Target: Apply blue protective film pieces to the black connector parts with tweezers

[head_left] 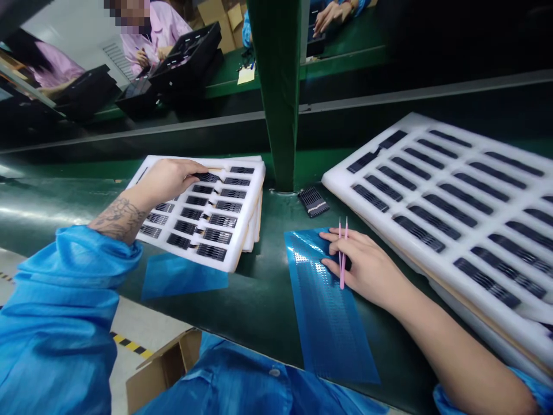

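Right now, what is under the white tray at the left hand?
Below the tray, more white layers show along its right side; a blue sheet shows by its front edge. Whether that sheet continues underneath is covered.

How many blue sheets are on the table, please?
2: one sheet by the near edge of the left foam tray, another sheet partly under the right hand. Others may be hidden.

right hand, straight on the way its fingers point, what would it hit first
Past the blue sheet beneath it, the right hand would probably meet the edge of the smaller foam tray, though depth is unclear.
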A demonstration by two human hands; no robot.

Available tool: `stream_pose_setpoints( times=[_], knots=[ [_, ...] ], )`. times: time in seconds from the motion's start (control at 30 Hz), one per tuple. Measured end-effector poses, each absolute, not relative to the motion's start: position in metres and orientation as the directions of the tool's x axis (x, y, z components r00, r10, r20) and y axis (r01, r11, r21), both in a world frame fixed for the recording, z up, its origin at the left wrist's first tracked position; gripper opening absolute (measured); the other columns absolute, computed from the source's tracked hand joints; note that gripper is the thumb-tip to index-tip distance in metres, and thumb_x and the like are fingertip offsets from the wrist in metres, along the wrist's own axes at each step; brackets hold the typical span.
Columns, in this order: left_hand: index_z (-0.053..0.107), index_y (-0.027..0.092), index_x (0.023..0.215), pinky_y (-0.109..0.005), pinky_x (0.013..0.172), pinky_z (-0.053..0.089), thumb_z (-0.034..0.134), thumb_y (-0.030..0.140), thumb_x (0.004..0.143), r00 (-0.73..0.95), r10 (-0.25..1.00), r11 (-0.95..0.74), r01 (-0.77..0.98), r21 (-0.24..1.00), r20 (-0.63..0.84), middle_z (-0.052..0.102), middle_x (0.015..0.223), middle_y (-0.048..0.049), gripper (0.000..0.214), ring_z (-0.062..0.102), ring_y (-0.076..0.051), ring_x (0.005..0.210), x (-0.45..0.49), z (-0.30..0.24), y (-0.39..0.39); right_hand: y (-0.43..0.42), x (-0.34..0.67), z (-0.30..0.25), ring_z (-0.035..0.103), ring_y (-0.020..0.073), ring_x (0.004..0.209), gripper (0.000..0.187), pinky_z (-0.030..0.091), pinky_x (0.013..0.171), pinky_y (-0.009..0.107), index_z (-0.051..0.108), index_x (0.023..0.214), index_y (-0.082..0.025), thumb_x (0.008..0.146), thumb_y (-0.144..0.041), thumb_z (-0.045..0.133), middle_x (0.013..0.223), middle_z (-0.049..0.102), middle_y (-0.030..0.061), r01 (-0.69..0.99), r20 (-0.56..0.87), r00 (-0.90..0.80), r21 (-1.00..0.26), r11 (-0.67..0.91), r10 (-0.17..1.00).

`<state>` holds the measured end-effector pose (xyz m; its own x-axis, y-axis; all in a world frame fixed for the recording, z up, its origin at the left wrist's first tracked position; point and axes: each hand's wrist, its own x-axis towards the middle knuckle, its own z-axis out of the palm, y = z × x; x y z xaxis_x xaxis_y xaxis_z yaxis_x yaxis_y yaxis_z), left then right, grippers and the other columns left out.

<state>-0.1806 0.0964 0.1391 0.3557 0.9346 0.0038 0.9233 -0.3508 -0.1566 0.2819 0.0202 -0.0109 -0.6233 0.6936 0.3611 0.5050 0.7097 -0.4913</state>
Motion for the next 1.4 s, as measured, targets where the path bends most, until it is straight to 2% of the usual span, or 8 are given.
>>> stream_pose_setpoints(
  times=[0.1,0.37,0.57,0.87,1.03,1.17,1.27,1.4],
  knots=[
    [0.065,0.026,0.134,-0.038,0.103,0.051,0.042,0.039,0.097,0.360,0.933,-0.351,0.919,-0.177,0.019,0.063,0.139,-0.0039,0.045,0.065,-0.026,0.119,-0.177,0.139,0.093,0.021,0.282,-0.011,0.059,0.0300,0.130,0.018,0.052,0.107,0.052,0.053,0.097,-0.023,0.092,-0.031,0.069,0.127,0.071,0.0096,0.503,0.360,-0.619,-0.501,0.704,0.698],
    [0.067,0.016,0.123,-0.039,0.114,0.046,0.033,0.032,0.103,0.358,0.933,-0.354,0.907,-0.227,-0.023,0.067,0.130,-0.0054,0.043,0.061,-0.023,0.123,-0.169,0.130,0.084,0.021,0.282,-0.007,0.060,0.0309,0.129,0.021,0.050,0.109,0.050,0.056,0.096,-0.022,0.089,-0.029,0.074,0.130,0.070,0.0097,0.528,0.333,-0.602,-0.515,0.675,0.726],
    [0.069,0.015,0.121,-0.043,0.110,0.048,0.036,0.031,0.100,0.341,0.940,-0.338,0.915,-0.219,-0.022,0.069,0.128,-0.0067,0.042,0.063,-0.025,0.120,-0.165,0.133,0.087,0.020,0.284,-0.005,0.059,0.0309,0.130,0.022,0.051,0.109,0.051,0.057,0.097,-0.022,0.088,-0.029,0.075,0.131,0.070,0.0096,0.530,0.329,-0.603,-0.516,0.673,0.727],
    [0.072,0.018,0.115,-0.033,0.097,0.052,0.042,0.030,0.098,0.289,0.954,-0.268,0.941,-0.206,0.083,0.073,0.115,-0.0050,0.037,0.068,-0.021,0.106,-0.160,0.150,0.088,0.019,0.282,-0.007,0.060,0.0327,0.130,0.019,0.052,0.108,0.053,0.059,0.095,-0.020,0.089,-0.031,0.074,0.131,0.069,0.0119,0.533,0.356,-0.614,-0.472,0.703,0.705],
    [0.074,0.019,0.109,-0.032,0.089,0.053,0.046,0.034,0.101,0.526,0.835,-0.504,0.849,-0.159,0.163,0.075,0.105,-0.0050,0.033,0.070,-0.021,0.099,-0.088,0.141,0.096,0.018,0.279,-0.001,0.065,0.0343,0.121,0.016,0.054,0.103,0.051,0.064,0.095,-0.017,0.088,-0.028,0.074,0.128,0.070,0.0139,0.616,0.376,-0.595,-0.355,0.703,0.710],
    [0.067,0.018,0.125,-0.032,0.094,0.053,0.045,0.022,0.102,0.845,0.532,-0.841,0.521,-0.145,-0.052,0.069,0.123,-0.0095,0.032,0.065,-0.022,0.114,0.001,0.115,0.106,0.018,0.278,0.004,0.066,0.0343,0.118,0.013,0.055,0.100,0.050,0.065,0.095,-0.017,0.088,-0.024,0.073,0.128,0.071,0.0145,0.636,0.392,-0.604,-0.287,0.716,0.694],
    [0.057,0.010,0.135,-0.037,0.107,0.047,0.037,0.007,0.099,0.872,0.470,-0.877,0.446,-0.176,-0.133,0.056,0.143,-0.0174,0.042,0.052,-0.025,0.134,0.045,0.093,0.119,0.019,0.279,0.006,0.065,0.0338,0.118,0.012,0.055,0.100,0.049,0.066,0.096,-0.017,0.088,-0.026,0.072,0.126,0.071,0.0153,0.637,0.379,-0.600,-0.306,0.708,0.704],
    [0.058,0.012,0.129,-0.036,0.095,0.050,0.040,0.012,0.100,0.839,0.507,-0.858,0.469,-0.212,-0.197,0.064,0.126,-0.0160,0.034,0.061,-0.025,0.116,0.063,0.080,0.131,0.019,0.279,0.007,0.064,0.0348,0.118,0.013,0.055,0.099,0.050,0.066,0.097,-0.018,0.089,-0.027,0.070,0.127,0.071,0.0147,0.640,0.365,-0.594,-0.325,0.696,0.717]
  ],
)
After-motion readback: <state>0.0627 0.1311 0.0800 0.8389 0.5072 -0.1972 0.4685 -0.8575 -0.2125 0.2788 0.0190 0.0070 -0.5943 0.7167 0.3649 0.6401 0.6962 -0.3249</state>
